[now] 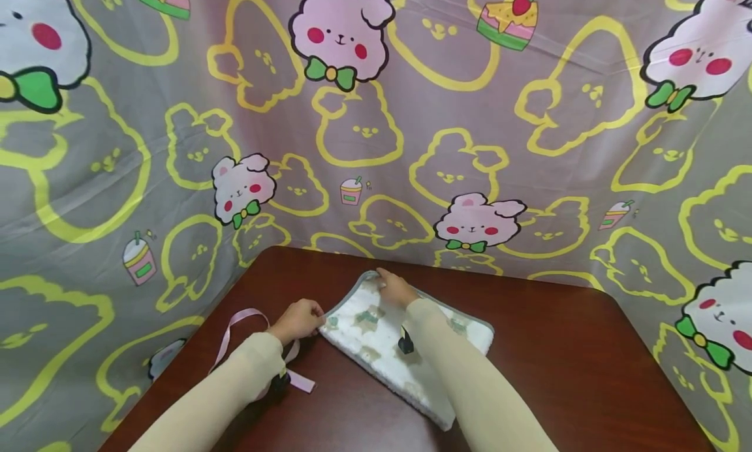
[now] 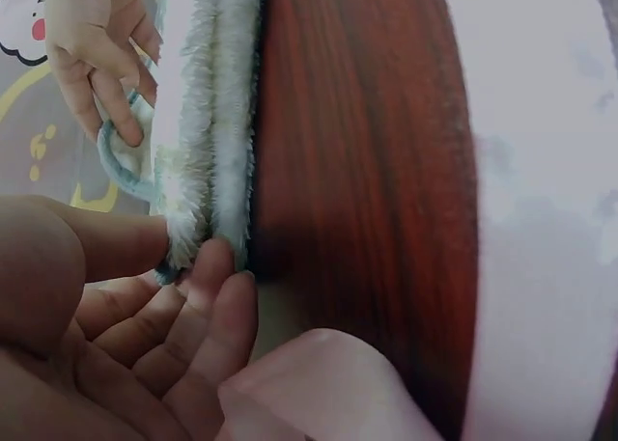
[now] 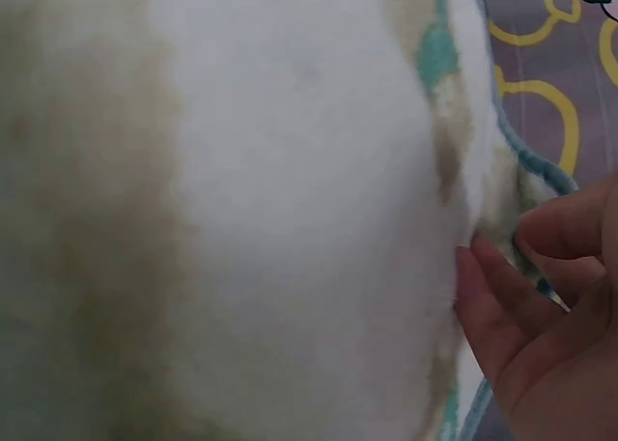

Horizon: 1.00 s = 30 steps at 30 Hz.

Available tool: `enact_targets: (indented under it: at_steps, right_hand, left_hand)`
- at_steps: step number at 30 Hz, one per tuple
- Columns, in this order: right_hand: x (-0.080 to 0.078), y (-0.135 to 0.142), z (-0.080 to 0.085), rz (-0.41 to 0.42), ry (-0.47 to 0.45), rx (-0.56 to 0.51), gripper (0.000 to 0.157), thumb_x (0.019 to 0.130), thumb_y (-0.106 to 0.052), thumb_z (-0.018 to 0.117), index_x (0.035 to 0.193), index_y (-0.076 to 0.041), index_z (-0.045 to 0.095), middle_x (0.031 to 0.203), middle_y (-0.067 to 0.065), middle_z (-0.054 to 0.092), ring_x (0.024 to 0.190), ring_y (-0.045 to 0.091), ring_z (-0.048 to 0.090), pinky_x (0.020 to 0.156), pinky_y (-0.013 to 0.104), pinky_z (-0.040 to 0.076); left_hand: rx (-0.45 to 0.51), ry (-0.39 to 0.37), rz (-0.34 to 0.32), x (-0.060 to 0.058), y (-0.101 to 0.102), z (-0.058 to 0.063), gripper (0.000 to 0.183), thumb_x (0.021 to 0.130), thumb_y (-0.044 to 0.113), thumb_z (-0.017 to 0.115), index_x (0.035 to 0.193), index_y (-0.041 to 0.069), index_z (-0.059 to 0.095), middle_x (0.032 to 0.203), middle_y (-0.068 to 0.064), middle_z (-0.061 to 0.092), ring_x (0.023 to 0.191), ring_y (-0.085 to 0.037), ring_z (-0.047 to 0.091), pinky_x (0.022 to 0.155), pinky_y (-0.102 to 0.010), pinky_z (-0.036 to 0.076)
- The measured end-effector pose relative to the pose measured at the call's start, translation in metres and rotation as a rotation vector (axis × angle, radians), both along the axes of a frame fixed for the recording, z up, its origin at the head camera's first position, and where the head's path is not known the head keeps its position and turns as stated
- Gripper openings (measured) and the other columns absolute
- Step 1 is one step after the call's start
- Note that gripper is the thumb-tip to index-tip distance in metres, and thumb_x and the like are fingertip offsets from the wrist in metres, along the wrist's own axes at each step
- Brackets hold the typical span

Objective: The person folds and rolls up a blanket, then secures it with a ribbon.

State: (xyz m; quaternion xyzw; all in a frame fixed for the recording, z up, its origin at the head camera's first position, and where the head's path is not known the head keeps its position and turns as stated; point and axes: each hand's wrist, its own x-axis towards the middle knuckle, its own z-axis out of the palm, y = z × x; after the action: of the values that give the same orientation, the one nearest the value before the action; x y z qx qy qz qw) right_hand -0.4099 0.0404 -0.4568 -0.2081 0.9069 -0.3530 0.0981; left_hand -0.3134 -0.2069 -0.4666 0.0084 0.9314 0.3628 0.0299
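A small plush blanket (image 1: pixel 376 341), white with brown and green bear prints and a grey-blue trim, lies folded on the table. My left hand (image 1: pixel 299 321) pinches its left corner. In the left wrist view, the thumb of the left hand (image 2: pixel 126 306) lies on one side of the fluffy folded layers (image 2: pixel 208 123) and the fingertips on the other. My right hand (image 1: pixel 395 289) reaches across the blanket and grips its far corner. Seen from the right wrist, the right hand (image 3: pixel 550 316) has its fingers bent at the trimmed edge, where the fabric lifts a little.
A pink ribbon (image 1: pixel 302 381) curls on the table beside and beneath my left wrist. The dark red-brown wooden table (image 1: pixel 552 347) ends at a patterned cloth curtain (image 1: pixel 376 132) behind and at both sides.
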Motion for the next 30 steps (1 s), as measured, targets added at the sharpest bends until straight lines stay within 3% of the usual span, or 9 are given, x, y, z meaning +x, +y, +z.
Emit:
enact_targets:
  at_steps: [6, 10, 13, 17, 22, 25, 30]
  right_hand:
    - [0.006, 0.01, -0.013, 0.027, -0.054, -0.039, 0.063, 0.103, -0.007, 0.04, 0.157, -0.015, 0.008, 0.157, 0.009, 0.025, 0.141, 0.029, 0.026, 0.11, 0.046, 0.027]
    - [0.007, 0.019, -0.011, 0.04, -0.037, -0.068, 0.061, 0.102, -0.004, 0.041, 0.156, -0.013, 0.016, 0.158, 0.009, 0.025, 0.135, 0.03, 0.038, 0.109, 0.045, 0.03]
    - [0.005, 0.031, -0.01, 0.039, -0.03, -0.064, 0.057, 0.1, 0.0, 0.043, 0.153, -0.01, 0.028, 0.153, 0.01, 0.033, 0.126, 0.03, 0.05, 0.096, 0.044, 0.045]
    - [0.004, 0.056, -0.006, 0.044, -0.012, -0.068, 0.049, 0.097, 0.002, 0.047, 0.145, -0.004, 0.042, 0.144, 0.015, 0.046, 0.125, 0.031, 0.05, 0.085, 0.042, 0.05]
    - [0.011, 0.095, -0.004, 0.035, 0.02, -0.109, 0.036, 0.096, 0.002, 0.054, 0.132, 0.005, 0.055, 0.131, 0.019, 0.057, 0.122, 0.033, 0.052, 0.098, 0.044, 0.043]
    - [0.018, 0.119, -0.002, -0.004, 0.026, -0.108, 0.031, 0.097, -0.001, 0.055, 0.127, 0.005, 0.058, 0.124, 0.018, 0.061, 0.117, 0.032, 0.055, 0.095, 0.046, 0.045]
    - [0.029, 0.157, 0.0, -0.104, 0.013, -0.062, 0.032, 0.098, -0.012, 0.058, 0.126, 0.002, 0.06, 0.12, 0.013, 0.063, 0.111, 0.03, 0.058, 0.089, 0.045, 0.049]
  left_hand:
    - [-0.062, 0.009, -0.034, 0.004, 0.006, -0.005, 0.01, 0.088, 0.013, 0.072, 0.083, 0.006, 0.066, 0.072, -0.002, 0.061, 0.062, -0.015, 0.059, 0.055, -0.031, 0.048]
    - [-0.149, 0.061, -0.036, 0.004, 0.007, -0.001, 0.013, 0.086, 0.017, 0.073, 0.087, 0.005, 0.067, 0.08, -0.004, 0.063, 0.071, -0.018, 0.058, 0.064, -0.036, 0.048]
    - [-0.157, 0.047, -0.015, 0.004, 0.003, 0.001, 0.019, 0.085, 0.018, 0.074, 0.093, 0.002, 0.067, 0.085, -0.006, 0.064, 0.074, -0.02, 0.058, 0.066, -0.037, 0.049]
    - [-0.013, -0.048, 0.013, 0.005, -0.003, 0.002, 0.023, 0.087, 0.015, 0.072, 0.097, -0.004, 0.065, 0.083, -0.009, 0.062, 0.07, -0.021, 0.061, 0.061, -0.035, 0.053]
    - [0.268, -0.144, 0.031, 0.005, -0.009, -0.001, 0.024, 0.088, 0.008, 0.068, 0.1, -0.011, 0.061, 0.085, -0.015, 0.062, 0.074, -0.024, 0.063, 0.063, -0.039, 0.056]
    - [0.397, -0.187, 0.051, 0.005, -0.011, 0.0, 0.026, 0.088, 0.006, 0.066, 0.104, -0.013, 0.057, 0.089, -0.018, 0.062, 0.076, -0.026, 0.065, 0.067, -0.042, 0.056]
    - [0.461, -0.238, 0.067, 0.007, -0.012, 0.003, 0.027, 0.089, 0.005, 0.064, 0.105, -0.015, 0.055, 0.086, -0.02, 0.063, 0.073, -0.027, 0.066, 0.067, -0.04, 0.056]
